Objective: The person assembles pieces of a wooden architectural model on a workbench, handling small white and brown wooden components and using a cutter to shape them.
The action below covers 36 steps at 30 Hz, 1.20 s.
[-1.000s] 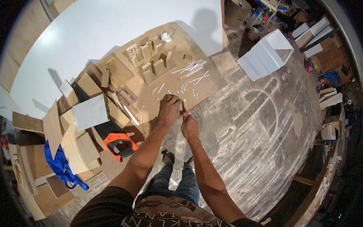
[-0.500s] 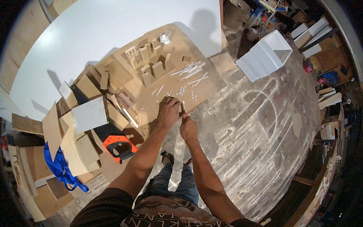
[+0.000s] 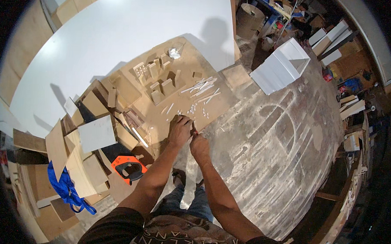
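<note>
My left hand (image 3: pixel 180 131) is closed at the near edge of a brown work board (image 3: pixel 224 98), its fingers curled around something too small or hidden to make out. Just to its right, my right hand (image 3: pixel 199 146) grips a small dark hand tool (image 3: pixel 193 128) with a touch of red at the handle; its exact kind does not show. The tool's dark end points up beside my left fingers. Beyond the hands lie thin white sticks (image 3: pixel 202 84) and several short white pieces (image 3: pixel 192 109). Small wooden blocks (image 3: pixel 156 96) stand upright farther back on the board.
An orange-handled saw (image 3: pixel 129 168) rests at the left, beside stacked wood offcuts (image 3: pixel 93 103) and a blue strap bundle (image 3: pixel 66 186). A crumpled whitish item (image 3: pixel 174 53) sits at the board's far end. A white box-like piece (image 3: pixel 275 71) stands on the stained floor (image 3: pixel 263 167) at the right.
The view has shifted slightly, so board and hands appear a little lower. Both hands stay close together with the tool still in my right hand.
</note>
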Motion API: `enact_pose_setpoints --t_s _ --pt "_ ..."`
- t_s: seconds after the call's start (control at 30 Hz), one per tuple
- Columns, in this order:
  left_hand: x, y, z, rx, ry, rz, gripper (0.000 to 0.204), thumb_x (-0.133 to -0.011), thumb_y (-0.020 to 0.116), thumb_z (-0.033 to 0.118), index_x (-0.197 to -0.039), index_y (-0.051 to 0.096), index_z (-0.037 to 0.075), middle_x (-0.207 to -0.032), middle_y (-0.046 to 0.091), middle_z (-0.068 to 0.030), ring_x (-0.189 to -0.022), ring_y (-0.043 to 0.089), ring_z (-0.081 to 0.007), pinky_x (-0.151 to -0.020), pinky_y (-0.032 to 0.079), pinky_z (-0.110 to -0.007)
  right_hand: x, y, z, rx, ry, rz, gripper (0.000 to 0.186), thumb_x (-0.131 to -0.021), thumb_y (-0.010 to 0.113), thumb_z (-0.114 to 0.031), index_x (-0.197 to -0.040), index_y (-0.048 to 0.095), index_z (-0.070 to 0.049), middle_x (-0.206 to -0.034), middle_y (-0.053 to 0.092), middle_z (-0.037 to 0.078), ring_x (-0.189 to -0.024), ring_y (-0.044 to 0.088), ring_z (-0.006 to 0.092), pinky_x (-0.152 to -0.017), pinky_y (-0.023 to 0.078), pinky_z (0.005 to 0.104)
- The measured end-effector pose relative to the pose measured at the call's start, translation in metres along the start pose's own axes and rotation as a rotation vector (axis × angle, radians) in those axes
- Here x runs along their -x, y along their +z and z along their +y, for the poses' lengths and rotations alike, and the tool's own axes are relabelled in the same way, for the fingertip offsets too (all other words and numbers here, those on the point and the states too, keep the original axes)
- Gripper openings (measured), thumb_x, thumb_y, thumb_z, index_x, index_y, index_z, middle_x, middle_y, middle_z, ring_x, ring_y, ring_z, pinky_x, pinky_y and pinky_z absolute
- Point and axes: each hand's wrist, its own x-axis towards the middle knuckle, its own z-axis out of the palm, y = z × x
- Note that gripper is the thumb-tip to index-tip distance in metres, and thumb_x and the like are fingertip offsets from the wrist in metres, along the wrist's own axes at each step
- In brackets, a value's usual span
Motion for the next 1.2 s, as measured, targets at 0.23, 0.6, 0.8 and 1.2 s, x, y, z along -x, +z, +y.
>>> enact_pose_setpoints --t_s 0.23,0.6,0.8,1.2 --pt "0.000 0.001 -0.003 0.022 0.011 0.013 0.020 -0.073 0.067 0.005 -0.092 0.074 0.003 -0.099 0.068 -0.0078 -0.101 0.061 -0.0292 -0.093 0.050 -0.041 -0.023 0.000 0.004 0.010 0.027 -0.183 0.040 -0.104 0.046 -0.031 -0.113 0.057 0.006 -0.094 0.069 0.034 -0.087 0.067 0.0530 -0.081 0.054 0.0604" --pt "-0.005 -0.012 0.003 0.086 -0.079 0.009 0.019 -0.080 0.068 0.003 -0.098 0.073 -0.001 -0.099 0.067 -0.0128 -0.096 0.062 -0.0327 -0.088 0.050 -0.045 -0.011 -0.002 0.010 0.053 0.060 -0.170 0.043 -0.106 0.046 -0.035 -0.107 0.057 0.007 -0.091 0.068 0.031 -0.087 0.069 0.0491 -0.075 0.057 0.0554" --pt "0.002 0.007 -0.010 0.117 -0.140 0.049 0.022 -0.077 0.069 0.006 -0.098 0.074 0.006 -0.101 0.067 -0.0074 -0.103 0.061 -0.0295 -0.091 0.048 -0.044 -0.014 -0.009 0.027 -0.050 -0.101 -0.080 0.054 -0.104 0.051 -0.043 -0.089 0.064 0.007 -0.080 0.066 0.033 -0.082 0.067 0.0517 -0.073 0.052 0.0544" --pt "-0.005 0.001 0.011 0.218 -0.165 0.129 0.017 -0.081 0.064 -0.003 -0.097 0.071 -0.001 -0.094 0.066 -0.0142 -0.091 0.062 -0.0352 -0.081 0.050 -0.045 -0.061 -0.028 0.024 -0.329 -0.235 0.198 0.021 -0.089 0.073 -0.017 -0.090 0.064 0.002 -0.076 0.064 0.018 -0.067 0.061 0.0293 -0.067 0.051 0.0381"
